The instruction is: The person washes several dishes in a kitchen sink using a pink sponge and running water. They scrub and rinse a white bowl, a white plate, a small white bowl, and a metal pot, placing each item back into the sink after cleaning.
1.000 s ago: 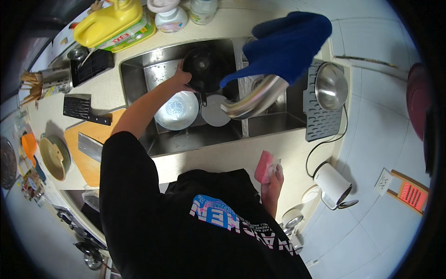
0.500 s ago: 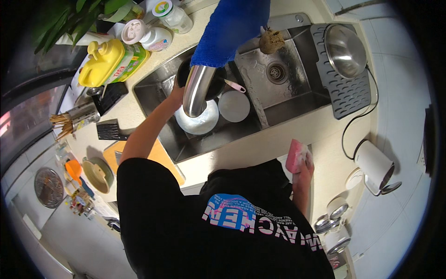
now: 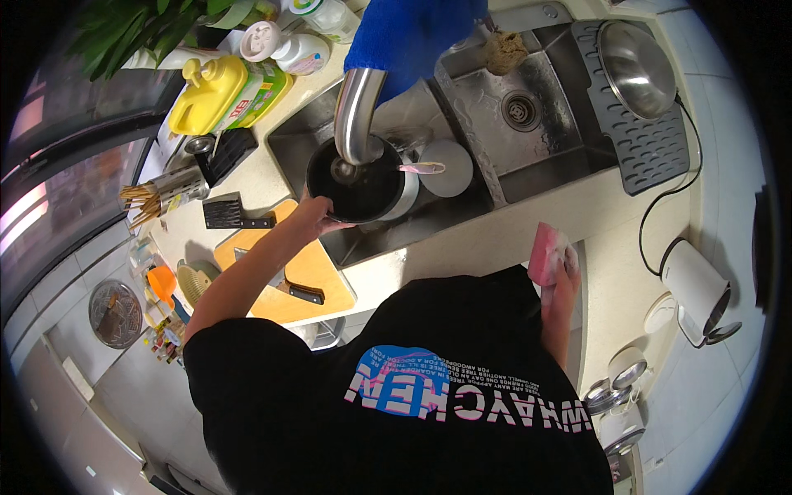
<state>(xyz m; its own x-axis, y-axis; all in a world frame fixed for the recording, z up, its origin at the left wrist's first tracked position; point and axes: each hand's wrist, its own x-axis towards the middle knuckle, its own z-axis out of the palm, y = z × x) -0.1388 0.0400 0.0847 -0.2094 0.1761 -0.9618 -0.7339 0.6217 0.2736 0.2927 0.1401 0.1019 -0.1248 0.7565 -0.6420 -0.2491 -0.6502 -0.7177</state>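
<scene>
My left hand (image 3: 318, 216) grips the near-left rim of a dark-lined pot (image 3: 367, 194) with a pale outer wall. The pot is in the left sink basin, under the steel faucet spout (image 3: 353, 124), which hides part of it. Something round and shiny shows inside, too unclear to name. A pink-and-white handle (image 3: 423, 167) lies across the pot's right rim, and a pale round dish (image 3: 448, 169) sits just right of it. Apart from the sink, my right hand (image 3: 563, 285) is closed around a pink sponge (image 3: 543, 254) with white suds on it.
A blue cloth (image 3: 412, 41) covers the faucet's upper part. A brown scrubber (image 3: 505, 54) hangs over the right basin. At right, a steel bowl (image 3: 635, 70) rests on a grey drying mat (image 3: 643, 153). A knife (image 3: 301, 292) lies on the wooden board (image 3: 338, 289); a yellow jug (image 3: 210, 95) stands behind.
My left hand has brought the pot nearer and tilted it beneath the spout, covering the large pale dish. My right hand still holds the sponge. The whole view has shifted slightly.
</scene>
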